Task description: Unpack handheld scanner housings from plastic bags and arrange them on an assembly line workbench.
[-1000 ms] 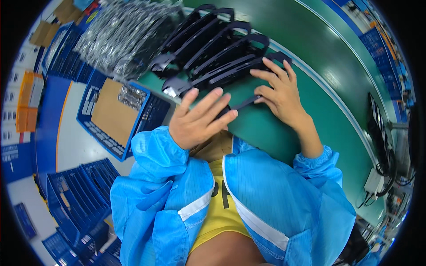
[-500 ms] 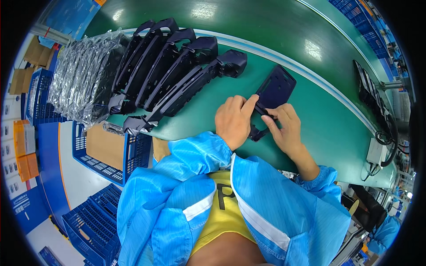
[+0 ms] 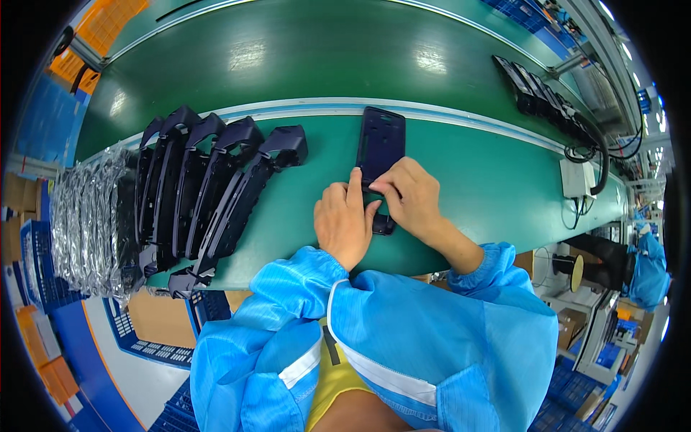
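Dark purple-black moulded plastic housing (image 3: 383,140) lies on the green worktop (image 3: 475,194), in front of the person, its flat rectangular panel pointing away and a narrower, open-framed end nearer the body. Both hands are on its middle stretch and hide part of it.

Left hand (image 3: 343,222): back up, at the housing's left side. Index finger straight, tip at the panel's left edge; thumb set wide of it, near the open-framed end. Cannot tell whether these fingers grip or only steady.

Right hand (image 3: 410,198): comes over from the right. Thumb and index finger narrow, tips nearly together at the panel's near edge; whatever is between them is hidden.

Left along the worktop: leaning row of long black plastic parts (image 3: 230,209) with hooked far ends, set side by side, well apart from the housing. Just beyond, further left, a close-packed stack of items in clear, crinkled plastic wrap (image 3: 93,223).

Pale metal rail (image 3: 309,108) runs behind the housing. Off to the right, a white box (image 3: 578,178) with a thick black cable (image 3: 603,155) beside it. Below the worktop, lower left, a blue perforated plastic crate (image 3: 151,351) holds a brown cardboard sheet (image 3: 162,320).
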`<state>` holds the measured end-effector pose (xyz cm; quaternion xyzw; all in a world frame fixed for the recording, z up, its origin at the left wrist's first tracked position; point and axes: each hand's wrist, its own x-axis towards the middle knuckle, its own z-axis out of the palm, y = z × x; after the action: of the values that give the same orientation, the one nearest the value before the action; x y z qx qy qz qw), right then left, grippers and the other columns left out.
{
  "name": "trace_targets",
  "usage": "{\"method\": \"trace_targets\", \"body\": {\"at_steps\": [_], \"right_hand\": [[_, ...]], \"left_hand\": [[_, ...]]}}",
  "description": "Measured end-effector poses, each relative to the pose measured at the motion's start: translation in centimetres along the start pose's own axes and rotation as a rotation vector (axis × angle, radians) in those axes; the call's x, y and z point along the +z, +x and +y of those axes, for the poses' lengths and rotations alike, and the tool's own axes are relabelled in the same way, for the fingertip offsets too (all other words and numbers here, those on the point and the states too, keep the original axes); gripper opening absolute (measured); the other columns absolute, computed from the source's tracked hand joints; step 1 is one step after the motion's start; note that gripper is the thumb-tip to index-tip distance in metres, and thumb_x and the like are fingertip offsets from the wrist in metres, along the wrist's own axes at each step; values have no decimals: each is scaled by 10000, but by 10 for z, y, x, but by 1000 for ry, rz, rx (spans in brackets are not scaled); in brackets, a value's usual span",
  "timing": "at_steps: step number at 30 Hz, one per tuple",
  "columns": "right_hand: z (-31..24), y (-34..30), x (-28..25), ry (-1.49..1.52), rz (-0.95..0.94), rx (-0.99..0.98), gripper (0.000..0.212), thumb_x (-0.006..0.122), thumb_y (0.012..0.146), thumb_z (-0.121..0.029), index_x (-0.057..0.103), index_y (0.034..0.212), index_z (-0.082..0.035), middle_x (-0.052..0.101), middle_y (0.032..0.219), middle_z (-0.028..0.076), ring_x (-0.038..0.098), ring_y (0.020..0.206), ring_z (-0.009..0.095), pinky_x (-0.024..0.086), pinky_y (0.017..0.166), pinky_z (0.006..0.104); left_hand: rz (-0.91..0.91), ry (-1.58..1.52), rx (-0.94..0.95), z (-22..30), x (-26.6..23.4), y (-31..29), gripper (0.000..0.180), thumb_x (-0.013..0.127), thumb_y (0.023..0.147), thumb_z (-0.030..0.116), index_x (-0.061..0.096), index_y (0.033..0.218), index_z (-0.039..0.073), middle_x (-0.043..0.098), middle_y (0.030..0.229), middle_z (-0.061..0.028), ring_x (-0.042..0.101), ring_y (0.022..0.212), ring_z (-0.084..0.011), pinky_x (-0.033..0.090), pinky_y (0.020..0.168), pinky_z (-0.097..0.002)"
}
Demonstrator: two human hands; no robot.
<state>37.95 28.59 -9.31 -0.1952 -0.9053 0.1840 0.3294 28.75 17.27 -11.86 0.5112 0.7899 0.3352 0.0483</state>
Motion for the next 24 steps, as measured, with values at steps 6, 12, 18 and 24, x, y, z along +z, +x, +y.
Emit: {"method": "trace_targets", "body": {"at_steps": [6, 12, 18, 24], "right_hand": [[32, 14, -33, 517, 205, 677, 209, 592, 884, -233, 536, 999, -67, 518, 767, 0, 512, 647, 107, 396, 499, 274], [17, -1, -34, 703, -353, 1008, 385, 652, 852, -297, 568, 1162, -85, 591, 806, -25, 508, 696, 62, 392, 559, 205], [118, 74, -31, 415, -295, 893, 412, 680, 785, -464, 635, 915, -76, 491, 674, -37, 372, 536, 78, 262, 473, 230], [225, 171, -31, 359, -417, 945, 392, 693, 787, -458, 549, 776, -94, 339, 569, -44, 314, 466, 85, 221, 414, 255]], "left_hand": [[37, -4, 17, -2, 0, 1, 441, 588, 850, 143, 459, 1255, 27, 513, 922, -141, 522, 848, -316, 436, 687, -410], [153, -177, 67, 5, 7, 19, 456, 573, 858, 166, 451, 1272, 19, 519, 937, -138, 517, 835, -317, 436, 686, -439], [345, 245, 258, -5, -41, 81, 564, 603, 826, 372, 462, 1286, 78, 484, 1213, -197, 449, 1139, -384, 353, 945, -509], [-29, 666, -70, -55, -54, 112, 496, 573, 820, 496, 598, 1124, 105, 652, 912, -149, 561, 1036, -331, 221, 1054, -544]]}}
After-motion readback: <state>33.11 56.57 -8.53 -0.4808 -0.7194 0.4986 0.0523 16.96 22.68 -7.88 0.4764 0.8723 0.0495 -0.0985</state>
